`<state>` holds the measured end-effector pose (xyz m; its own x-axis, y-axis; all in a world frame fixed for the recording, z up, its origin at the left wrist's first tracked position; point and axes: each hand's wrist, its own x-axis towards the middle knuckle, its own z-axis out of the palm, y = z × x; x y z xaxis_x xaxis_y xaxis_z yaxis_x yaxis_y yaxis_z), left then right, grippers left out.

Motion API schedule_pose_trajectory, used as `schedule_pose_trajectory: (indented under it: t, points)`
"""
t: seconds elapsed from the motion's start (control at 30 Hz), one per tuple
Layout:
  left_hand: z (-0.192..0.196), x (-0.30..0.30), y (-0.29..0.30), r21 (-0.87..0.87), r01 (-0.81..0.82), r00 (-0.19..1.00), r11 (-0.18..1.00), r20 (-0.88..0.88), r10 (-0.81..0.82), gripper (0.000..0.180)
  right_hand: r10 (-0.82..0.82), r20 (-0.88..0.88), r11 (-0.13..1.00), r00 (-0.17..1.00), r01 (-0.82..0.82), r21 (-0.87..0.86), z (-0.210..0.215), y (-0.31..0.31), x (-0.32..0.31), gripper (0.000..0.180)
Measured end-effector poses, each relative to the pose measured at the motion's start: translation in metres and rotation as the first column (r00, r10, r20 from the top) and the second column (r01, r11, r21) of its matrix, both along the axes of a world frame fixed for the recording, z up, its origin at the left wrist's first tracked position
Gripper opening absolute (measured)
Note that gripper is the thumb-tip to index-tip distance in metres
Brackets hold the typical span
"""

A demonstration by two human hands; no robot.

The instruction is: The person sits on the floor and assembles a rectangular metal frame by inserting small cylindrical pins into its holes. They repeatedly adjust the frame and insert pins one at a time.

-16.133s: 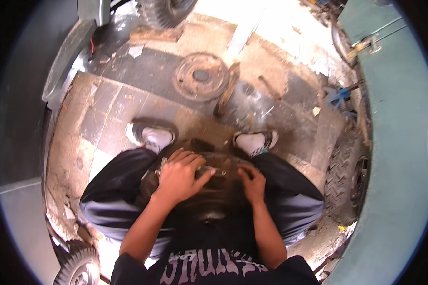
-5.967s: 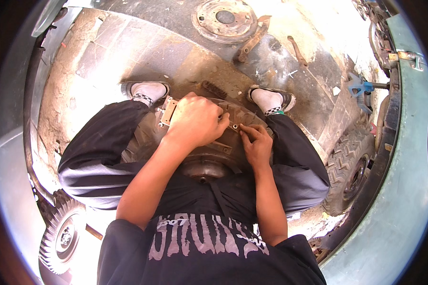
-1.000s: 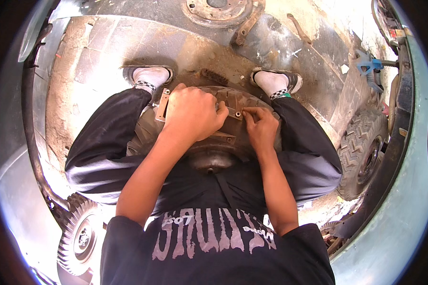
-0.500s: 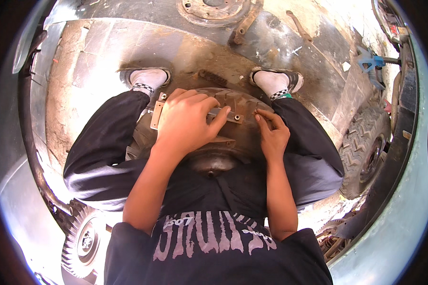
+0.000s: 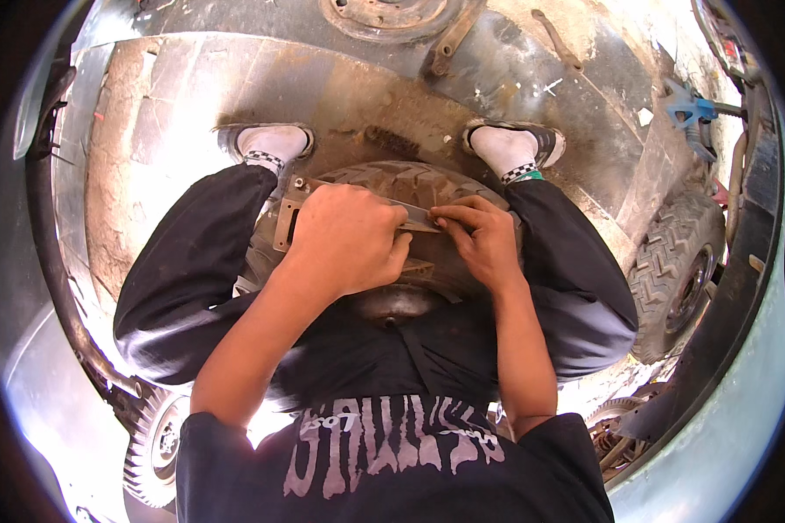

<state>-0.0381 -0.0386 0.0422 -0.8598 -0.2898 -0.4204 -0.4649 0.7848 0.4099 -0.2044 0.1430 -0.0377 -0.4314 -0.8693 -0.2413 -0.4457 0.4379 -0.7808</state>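
Observation:
A flat metal bracket (image 5: 285,225) with holes and a bolt (image 5: 300,183) at its left end lies across the top of a treaded tyre (image 5: 392,179) between my legs. Over the bracket's middle, my left hand (image 5: 347,234) is closed and grips it, hiding much of the metal. At the bracket's right end, my right hand (image 5: 481,234) has thumb and forefinger pinched together. Whatever small part sits between those fingertips is hidden. Nearer to me, the tyre's rounded metal centre (image 5: 392,305) shows below my left hand.
A rusty wheel rim (image 5: 392,26) and a metal bar (image 5: 452,44) lie ahead on the floor. A brown rod (image 5: 556,39) is further right. Another tyre (image 5: 676,275) and a blue stand (image 5: 693,109) are at the right. A toothed wheel (image 5: 159,444) stands lower left.
My right hand has moved left and up onto the bracket's right end, where a bolt showed before. My left hand has shifted slightly right and its fingers have curled in.

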Motion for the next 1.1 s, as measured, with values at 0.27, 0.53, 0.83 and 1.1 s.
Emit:
schedule_pose_trajectory:
  t: [0.27,0.53,0.83,1.1]
  points:
    - [-0.009,0.003,0.002,0.008,-0.013,0.995,1.0,-0.096,0.014,0.026,0.417,-0.078,0.9,0.906,-0.423,-0.103,-0.032,-0.035,-0.021,0.017]
    - [-0.011,0.003,0.002,-0.036,0.003,0.996,0.999,-0.085,-0.006,0.025,0.459,-0.079,0.876,0.885,-0.466,-0.129,-0.035,-0.058,-0.014,0.018]
    - [-0.009,0.004,0.003,-0.032,-0.002,0.993,1.0,-0.117,-0.001,0.024,0.519,-0.118,0.829,0.847,-0.532,-0.172,-0.052,-0.078,-0.017,0.023]
    - [-0.002,0.0,0.001,-0.065,-0.012,0.999,0.998,-0.035,0.01,0.027,0.044,-0.076,0.999,0.996,-0.043,0.02,-0.011,-0.016,-0.045,0.016]
